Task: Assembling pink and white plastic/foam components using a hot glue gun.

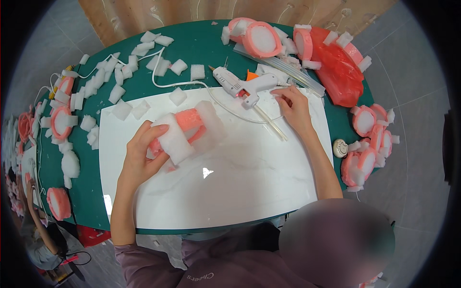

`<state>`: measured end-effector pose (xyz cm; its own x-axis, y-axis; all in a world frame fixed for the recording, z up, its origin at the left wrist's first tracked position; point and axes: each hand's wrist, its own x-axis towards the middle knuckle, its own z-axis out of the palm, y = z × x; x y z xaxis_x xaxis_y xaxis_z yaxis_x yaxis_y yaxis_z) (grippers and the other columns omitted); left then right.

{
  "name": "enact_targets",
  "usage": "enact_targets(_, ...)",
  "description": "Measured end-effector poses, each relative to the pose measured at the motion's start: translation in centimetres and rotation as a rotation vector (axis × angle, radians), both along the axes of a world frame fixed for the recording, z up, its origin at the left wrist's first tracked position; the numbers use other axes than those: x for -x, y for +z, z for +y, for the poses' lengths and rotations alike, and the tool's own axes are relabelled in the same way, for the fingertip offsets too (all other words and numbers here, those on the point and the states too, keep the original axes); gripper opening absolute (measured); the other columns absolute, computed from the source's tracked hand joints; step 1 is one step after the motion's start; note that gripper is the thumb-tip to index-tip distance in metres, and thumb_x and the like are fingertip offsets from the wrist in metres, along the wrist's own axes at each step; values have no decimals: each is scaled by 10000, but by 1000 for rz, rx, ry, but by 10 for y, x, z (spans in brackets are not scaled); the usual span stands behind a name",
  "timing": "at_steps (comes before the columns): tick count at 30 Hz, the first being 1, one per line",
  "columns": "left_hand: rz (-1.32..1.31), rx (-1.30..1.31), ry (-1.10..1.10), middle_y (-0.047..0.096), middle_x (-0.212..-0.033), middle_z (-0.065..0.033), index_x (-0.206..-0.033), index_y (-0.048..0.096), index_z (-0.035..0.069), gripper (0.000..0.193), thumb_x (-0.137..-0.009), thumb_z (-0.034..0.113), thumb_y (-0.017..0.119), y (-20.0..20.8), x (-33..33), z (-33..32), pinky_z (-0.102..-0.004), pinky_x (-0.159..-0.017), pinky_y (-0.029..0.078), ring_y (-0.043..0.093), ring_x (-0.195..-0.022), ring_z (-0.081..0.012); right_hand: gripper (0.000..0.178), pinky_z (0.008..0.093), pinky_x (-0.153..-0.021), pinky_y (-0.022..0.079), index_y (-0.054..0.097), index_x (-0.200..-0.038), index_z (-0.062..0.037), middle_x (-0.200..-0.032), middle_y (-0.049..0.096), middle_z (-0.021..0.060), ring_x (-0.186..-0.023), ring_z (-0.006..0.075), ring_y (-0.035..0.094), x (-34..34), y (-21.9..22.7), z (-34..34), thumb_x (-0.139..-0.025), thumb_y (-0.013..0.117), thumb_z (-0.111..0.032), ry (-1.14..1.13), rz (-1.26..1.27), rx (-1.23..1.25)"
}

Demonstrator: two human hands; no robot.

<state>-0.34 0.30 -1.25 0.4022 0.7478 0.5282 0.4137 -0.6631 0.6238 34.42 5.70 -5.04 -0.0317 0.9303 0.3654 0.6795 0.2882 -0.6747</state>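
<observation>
Over the white board, my left hand (146, 146) is closed on a pink foam ring (188, 118) with white foam blocks on its sides. One white foam block (176, 139) faces up under my fingers. My right hand (294, 109) is at the grip end of a white hot glue gun (242, 84), its fingers bent together at a small pale piece that I cannot make out. The glue gun has an orange trigger and lies on its side. A clear glue stick (271, 124) sticks out of its back.
Loose white foam blocks (144, 48) lie across the green table (192, 38) at left and back. Clear glue sticks (293, 72), a red plastic bag (336, 72) and pink foam rings (367, 161) sit at right. A white cable (161, 81) crosses behind. Another person's arm (41, 218) shows far left.
</observation>
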Motion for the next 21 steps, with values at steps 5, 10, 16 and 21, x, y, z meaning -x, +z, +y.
enact_targets(5,20,-10,-4,452,-770,-104,-1086,466,134,570,-575,-59,629,2,0,0,-262,-503,404,474,-644,-224,147,261,-543,402,646,-800,-32,-695,491,79,-596,175,484,-3,-1,1,-693,588,49,-28,-16,43)
enact_targets(10,19,0,-9,459,-769,-105,-1090,466,135,575,-575,-61,628,1,0,1,-266,-528,404,474,-646,-224,126,276,-549,412,630,-791,-23,-701,502,92,-615,198,508,0,-2,3,-690,590,41,-39,-30,3)
enact_targets(16,-35,21,1,475,-783,-110,-1100,458,134,583,-574,-63,614,-8,2,3,-269,-561,404,475,-656,-235,76,282,-551,400,565,-767,-10,-719,496,100,-619,198,504,0,-12,8,-708,573,36,-42,-86,-97)
enact_targets(21,-17,24,35,481,-794,-112,-1096,460,125,575,-570,-51,612,-11,5,2,-278,-589,406,479,-680,-240,82,329,-571,410,516,-799,-28,-755,506,120,-649,271,520,2,-12,8,-732,529,15,-65,-97,-74)
